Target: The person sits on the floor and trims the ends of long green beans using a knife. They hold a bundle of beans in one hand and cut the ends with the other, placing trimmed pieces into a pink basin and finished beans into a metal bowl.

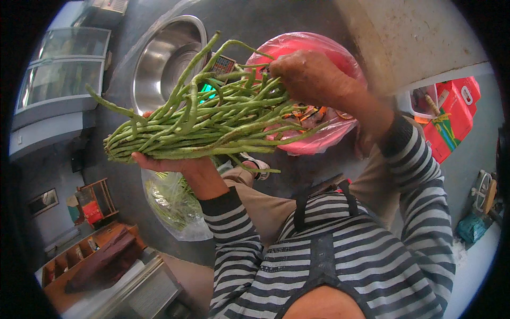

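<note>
A large bunch of green yardlong beans point(199, 127) lies across my left hand point(171, 163), which supports it from below near the even ends at left. At the loose right-hand ends, my right hand point(306, 75) is closed, with a bean tip reaching its fingers; its grip is partly hidden. Behind and below that hand stands a pink basin lined with clear plastic point(314, 44), holding orange and dark scraps. Beyond the bunch is a stainless steel bowl point(159, 67). Below my left wrist sits a clear plastic bag point(179, 211) with more beans.
A pale, stained surface point(430, 40) juts in at upper right. Near it are a red box point(450, 115) and a clear container point(422, 99). Wooden shelving point(71, 259) stands at lower left, and a glass-fronted cabinet point(63, 71) at upper left. My foot point(259, 167) rests on the grey floor.
</note>
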`<act>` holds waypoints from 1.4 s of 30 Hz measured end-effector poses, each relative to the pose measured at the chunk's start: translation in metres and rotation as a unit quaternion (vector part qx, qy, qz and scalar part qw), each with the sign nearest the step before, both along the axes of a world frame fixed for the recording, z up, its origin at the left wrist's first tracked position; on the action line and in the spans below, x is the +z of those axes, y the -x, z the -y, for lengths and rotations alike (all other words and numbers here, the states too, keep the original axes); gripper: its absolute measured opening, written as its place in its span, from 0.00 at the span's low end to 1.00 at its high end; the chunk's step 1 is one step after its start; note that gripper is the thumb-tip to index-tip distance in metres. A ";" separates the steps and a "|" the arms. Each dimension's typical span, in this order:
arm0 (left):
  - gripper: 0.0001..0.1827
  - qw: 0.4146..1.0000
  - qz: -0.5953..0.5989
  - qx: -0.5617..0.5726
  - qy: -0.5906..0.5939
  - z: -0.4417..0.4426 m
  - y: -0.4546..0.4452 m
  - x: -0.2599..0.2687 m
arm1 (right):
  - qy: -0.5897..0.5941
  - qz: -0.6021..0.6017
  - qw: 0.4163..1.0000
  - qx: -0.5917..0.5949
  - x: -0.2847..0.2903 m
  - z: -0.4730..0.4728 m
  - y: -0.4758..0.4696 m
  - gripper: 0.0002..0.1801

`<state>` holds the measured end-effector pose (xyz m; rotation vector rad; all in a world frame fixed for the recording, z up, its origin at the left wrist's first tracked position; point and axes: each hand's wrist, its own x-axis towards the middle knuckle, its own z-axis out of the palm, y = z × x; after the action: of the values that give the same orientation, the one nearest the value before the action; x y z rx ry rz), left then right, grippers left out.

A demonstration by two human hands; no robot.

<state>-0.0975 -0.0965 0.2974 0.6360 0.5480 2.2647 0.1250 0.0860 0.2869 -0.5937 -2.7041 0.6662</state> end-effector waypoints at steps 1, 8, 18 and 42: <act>0.37 1.000 0.003 -0.001 0.005 0.000 0.003 -0.001 | -0.015 -0.015 1.000 0.004 0.000 -0.002 -0.001 0.12; 0.36 1.000 -0.001 0.016 0.014 -0.001 0.007 -0.005 | -0.072 -0.067 0.995 -0.024 0.004 -0.011 -0.005 0.07; 0.37 0.991 -0.014 0.113 0.068 -0.004 0.017 -0.015 | 0.017 -0.281 0.959 -0.031 0.019 -0.016 -0.018 0.07; 0.40 0.998 -0.022 0.061 0.003 -0.011 -0.008 0.000 | 0.407 -0.013 0.911 0.062 0.026 0.013 -0.007 0.08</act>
<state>-0.0899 -0.0857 0.2971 0.6669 0.6293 2.3672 0.1325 0.0734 0.3129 -0.5676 -2.3579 1.8455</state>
